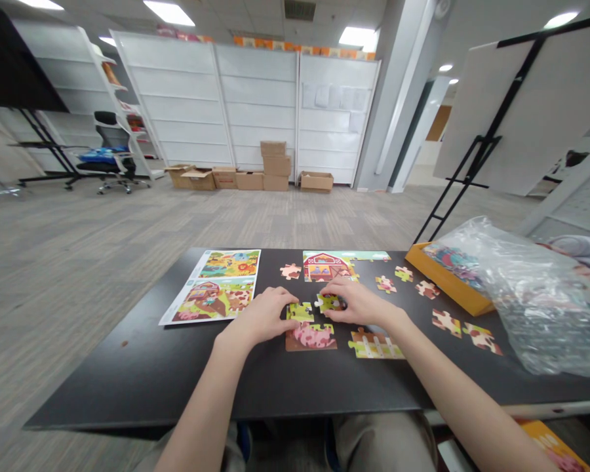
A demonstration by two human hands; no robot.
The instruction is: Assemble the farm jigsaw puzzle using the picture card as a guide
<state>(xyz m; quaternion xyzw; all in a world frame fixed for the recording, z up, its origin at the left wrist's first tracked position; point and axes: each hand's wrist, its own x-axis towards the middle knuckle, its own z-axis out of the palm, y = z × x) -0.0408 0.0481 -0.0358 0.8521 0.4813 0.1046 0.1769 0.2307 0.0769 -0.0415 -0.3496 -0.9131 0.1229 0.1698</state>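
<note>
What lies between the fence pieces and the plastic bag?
In the head view, a cow-print puzzle piece and another lie on the table between the fence pieces and the plastic bag.

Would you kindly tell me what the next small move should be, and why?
I'd probably slide the yellow-green jigsaw piece held by the right hand leftward to meet the green piece under the left hand: only a small gap separates them, and the left hand seems to steady its piece above the pig section.
</note>
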